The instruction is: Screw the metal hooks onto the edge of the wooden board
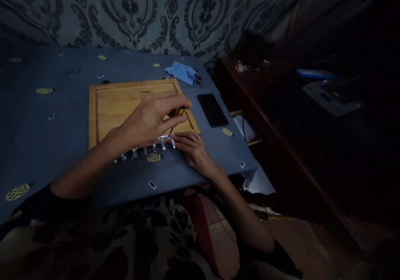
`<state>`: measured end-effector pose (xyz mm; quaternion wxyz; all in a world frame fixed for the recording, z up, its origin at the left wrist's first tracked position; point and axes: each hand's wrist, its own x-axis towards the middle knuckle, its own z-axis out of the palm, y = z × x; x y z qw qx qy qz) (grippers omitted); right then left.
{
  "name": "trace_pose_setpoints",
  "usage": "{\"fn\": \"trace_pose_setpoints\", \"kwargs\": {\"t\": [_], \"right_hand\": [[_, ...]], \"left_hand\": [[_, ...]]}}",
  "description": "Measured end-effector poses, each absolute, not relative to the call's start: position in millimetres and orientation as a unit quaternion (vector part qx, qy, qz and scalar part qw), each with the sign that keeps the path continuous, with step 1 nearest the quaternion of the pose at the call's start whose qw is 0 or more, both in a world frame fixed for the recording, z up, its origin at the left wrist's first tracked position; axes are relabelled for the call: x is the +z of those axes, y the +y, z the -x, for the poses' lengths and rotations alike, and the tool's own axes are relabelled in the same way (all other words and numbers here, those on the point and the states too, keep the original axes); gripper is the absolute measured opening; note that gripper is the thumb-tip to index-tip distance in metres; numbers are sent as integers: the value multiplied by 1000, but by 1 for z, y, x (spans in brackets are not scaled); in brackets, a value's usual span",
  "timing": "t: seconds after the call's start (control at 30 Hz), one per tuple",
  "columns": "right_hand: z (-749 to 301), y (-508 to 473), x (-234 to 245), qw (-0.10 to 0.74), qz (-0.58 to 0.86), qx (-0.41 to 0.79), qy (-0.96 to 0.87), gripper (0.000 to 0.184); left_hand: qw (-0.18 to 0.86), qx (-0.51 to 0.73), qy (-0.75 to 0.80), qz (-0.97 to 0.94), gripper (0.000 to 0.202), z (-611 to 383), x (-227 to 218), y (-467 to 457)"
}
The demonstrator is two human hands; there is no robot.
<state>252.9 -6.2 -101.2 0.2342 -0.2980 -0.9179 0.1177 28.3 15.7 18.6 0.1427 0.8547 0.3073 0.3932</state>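
My left hand point(153, 115) is closed around a screwdriver point(180, 111) with a yellow and black handle. Its thin shaft slants down to the right end of a silvery hook rail point(163, 143). Several hooks of that rail hang along the near edge of a wooden board point(118, 101) with a raised rim. My right hand point(194, 150) grips the rail's right end, fingertips close to the screwdriver tip. My left forearm hides part of the board's near left side. What the tip touches is too small to make out.
A black phone point(213, 110) lies right of the board on the blue patterned tablecloth point(68, 117). Behind it are a blue cloth point(181, 71) and a keyring point(198, 78). The table's right edge borders a dark red wooden piece of furniture point(250, 92).
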Motion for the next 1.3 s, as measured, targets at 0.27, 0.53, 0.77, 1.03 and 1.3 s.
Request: {"fn": "trace_pose_setpoints", "kwargs": {"t": [0.27, 0.53, 0.77, 1.03, 1.3], "right_hand": [[-253, -5, -102, 232, 300, 119, -918, 50], [-252, -6, -101, 228, 308, 125, -915, 50], [-253, -6, -100, 229, 306, 129, -915, 47], [-253, -5, -103, 271, 278, 123, -913, 44], [-252, -7, -101, 261, 287, 121, -914, 49]], "left_hand": [[106, 401, 319, -852, 15, -29, 16, 16], [109, 401, 312, -855, 15, -28, 19, 15], [118, 396, 316, -854, 12, -28, 18, 15], [59, 429, 371, -822, 11, -24, 39, 4], [70, 410, 354, -838, 12, -25, 27, 10]]}}
